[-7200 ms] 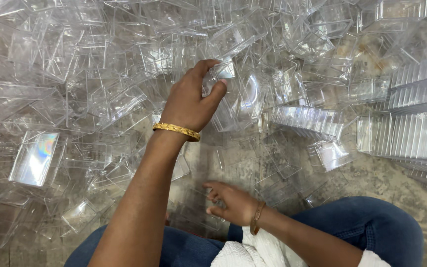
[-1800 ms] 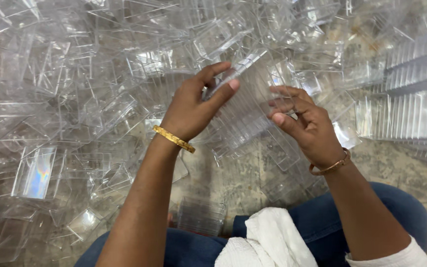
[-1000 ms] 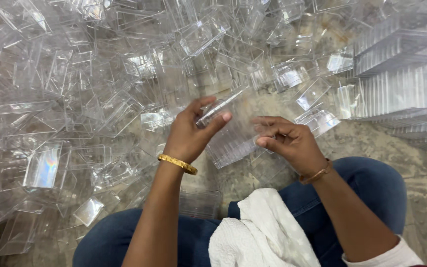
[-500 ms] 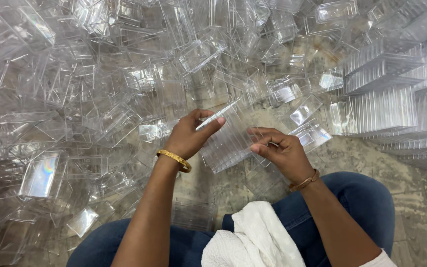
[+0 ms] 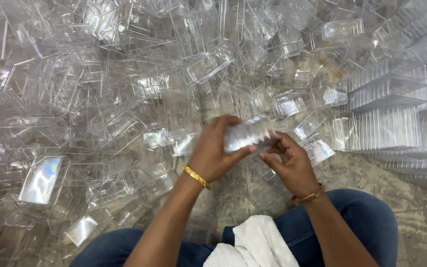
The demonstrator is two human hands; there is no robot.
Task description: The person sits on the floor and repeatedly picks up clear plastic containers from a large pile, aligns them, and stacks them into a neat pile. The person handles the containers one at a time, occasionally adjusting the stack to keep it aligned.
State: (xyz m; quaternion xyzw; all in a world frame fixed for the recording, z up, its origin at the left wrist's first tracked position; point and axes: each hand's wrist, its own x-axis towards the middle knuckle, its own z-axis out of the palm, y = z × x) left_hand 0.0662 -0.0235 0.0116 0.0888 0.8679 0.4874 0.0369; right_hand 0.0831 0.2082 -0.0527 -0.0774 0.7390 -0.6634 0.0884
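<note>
Both the left hand [image 5: 216, 155] and the right hand [image 5: 292, 165] grip a small nested stack of clear trays [image 5: 248, 134]. Neat finished rows [image 5: 381, 126] stand to the right, while a far larger loose heap [image 5: 124, 89] remains unsorted

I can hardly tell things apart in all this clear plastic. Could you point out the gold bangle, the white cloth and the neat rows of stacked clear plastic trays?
Gold bangle [image 5: 196, 177]: head view, band on left wrist.
White cloth [image 5: 253, 244]: head view, middle of folds.
Stacked clear plastic trays [image 5: 377, 129]: head view, ribbed side.
</note>
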